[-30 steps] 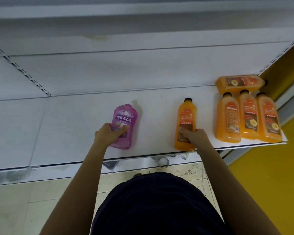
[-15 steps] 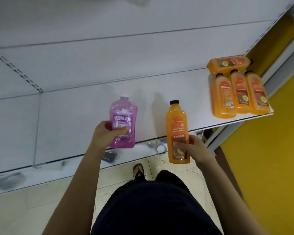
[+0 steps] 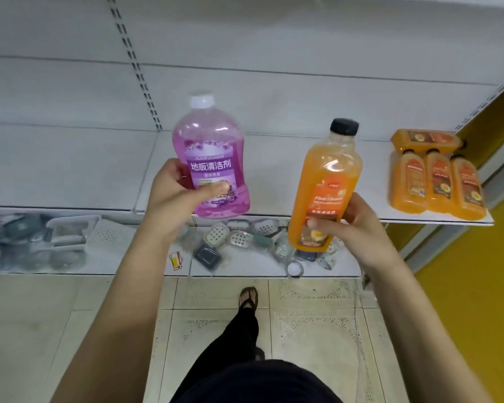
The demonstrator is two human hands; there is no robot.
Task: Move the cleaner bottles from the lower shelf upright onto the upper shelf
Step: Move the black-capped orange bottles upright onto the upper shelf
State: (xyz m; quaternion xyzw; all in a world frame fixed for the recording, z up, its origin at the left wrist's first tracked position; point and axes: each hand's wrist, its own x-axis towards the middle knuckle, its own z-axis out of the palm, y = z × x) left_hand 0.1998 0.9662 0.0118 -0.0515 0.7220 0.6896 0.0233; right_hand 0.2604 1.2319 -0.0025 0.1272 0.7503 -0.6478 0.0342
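Our left hand (image 3: 175, 193) grips the purple cleaner bottle (image 3: 210, 152) round its lower half, thumb across the label, white cap up, nearly upright. Our right hand (image 3: 352, 228) grips the orange cleaner bottle (image 3: 326, 184) near its base, black cap up, leaning slightly right. Both bottles hang in the air before the front edge of the white shelf (image 3: 70, 170), well apart from each other. Behind them we see open board as far as four orange bottles (image 3: 437, 181) at the right end, three side by side, one across behind. Soap dishes (image 3: 239, 237) crowd the shelf below (image 3: 122, 266).
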